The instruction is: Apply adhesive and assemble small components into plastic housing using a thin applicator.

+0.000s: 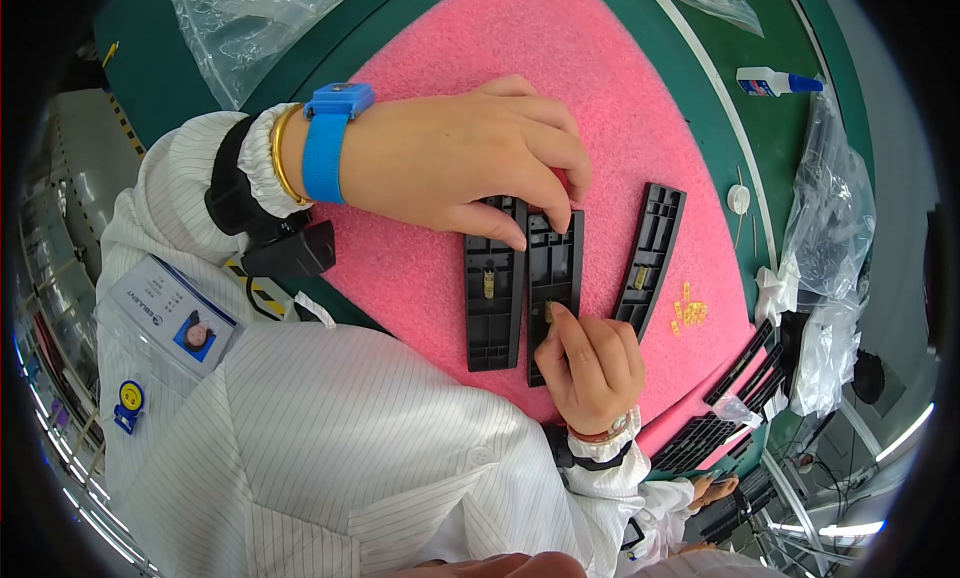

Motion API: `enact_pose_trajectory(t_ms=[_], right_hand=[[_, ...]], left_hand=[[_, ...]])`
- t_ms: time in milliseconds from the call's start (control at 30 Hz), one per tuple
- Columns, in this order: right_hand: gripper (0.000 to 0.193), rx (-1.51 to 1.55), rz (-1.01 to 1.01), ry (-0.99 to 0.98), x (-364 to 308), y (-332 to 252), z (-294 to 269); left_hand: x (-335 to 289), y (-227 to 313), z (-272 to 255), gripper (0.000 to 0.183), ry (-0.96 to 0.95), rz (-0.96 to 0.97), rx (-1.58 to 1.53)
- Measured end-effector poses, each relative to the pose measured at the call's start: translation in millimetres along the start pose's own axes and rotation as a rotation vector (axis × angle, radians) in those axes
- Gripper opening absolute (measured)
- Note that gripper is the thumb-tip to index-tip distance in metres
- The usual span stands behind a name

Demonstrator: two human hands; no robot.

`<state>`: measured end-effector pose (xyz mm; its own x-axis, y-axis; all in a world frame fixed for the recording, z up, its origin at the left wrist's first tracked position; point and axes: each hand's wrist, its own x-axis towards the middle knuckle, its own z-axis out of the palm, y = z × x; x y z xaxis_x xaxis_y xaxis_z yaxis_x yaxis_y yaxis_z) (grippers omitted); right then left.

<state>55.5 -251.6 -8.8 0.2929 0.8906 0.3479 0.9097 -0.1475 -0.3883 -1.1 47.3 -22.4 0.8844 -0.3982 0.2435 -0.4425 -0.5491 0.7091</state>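
Observation:
Three long black plastic strips with ribbed compartments lie on a pink foam mat. My left hand (pixel 480 163), with a blue wrist strap, reaches in from the left. Its thumb and forefinger grip the far end of the middle strip (pixel 555 263). Lower down on that strip, my right hand (pixel 595 373) pinches at a small brass-coloured piece (pixel 549 313), mostly hidden by the fingertips. The left strip (pixel 491 328) bears a similar brass piece (pixel 489 283). Apart from my hands, the right strip (pixel 650 248) carries another brass piece (pixel 640 277).
Several loose brass pieces (pixel 690 312) lie on the pink mat (pixel 430 68) at the right. More black strips (pixel 700 440) are grouped lower right. A blue-capped bottle (pixel 775 82), a white spool (pixel 738 199) and clear plastic bags (pixel 830 218) sit along the green table's far right side. Another person's hand (pixel 714 490) shows lower right.

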Motion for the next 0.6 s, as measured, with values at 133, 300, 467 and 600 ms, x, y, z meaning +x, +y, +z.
enact_pose_trajectory(t_ms=[133, 300, 467, 600], right_hand=[[0.035, 0.008, 0.005, -0.006, 0.8, -0.3, -1.2], [0.035, 0.014, 0.005, 0.001, 0.1, 0.9, -0.5], [0.035, 0.025, 0.011, -0.011, 2.0, 1.0, -1.5], [0.034, 0.026, 0.013, -0.001, 0.7, 1.2, 0.1]], left_hand=[[0.7, 0.3, 0.0, 0.033, 0.000, 0.003, -0.001], [1.2, 0.0, 0.4, 0.033, -0.005, -0.007, -0.017], [1.2, 0.3, 0.3, 0.033, -0.003, -0.006, -0.017], [0.8, 1.1, -0.7, 0.033, -0.010, -0.013, -0.017]])
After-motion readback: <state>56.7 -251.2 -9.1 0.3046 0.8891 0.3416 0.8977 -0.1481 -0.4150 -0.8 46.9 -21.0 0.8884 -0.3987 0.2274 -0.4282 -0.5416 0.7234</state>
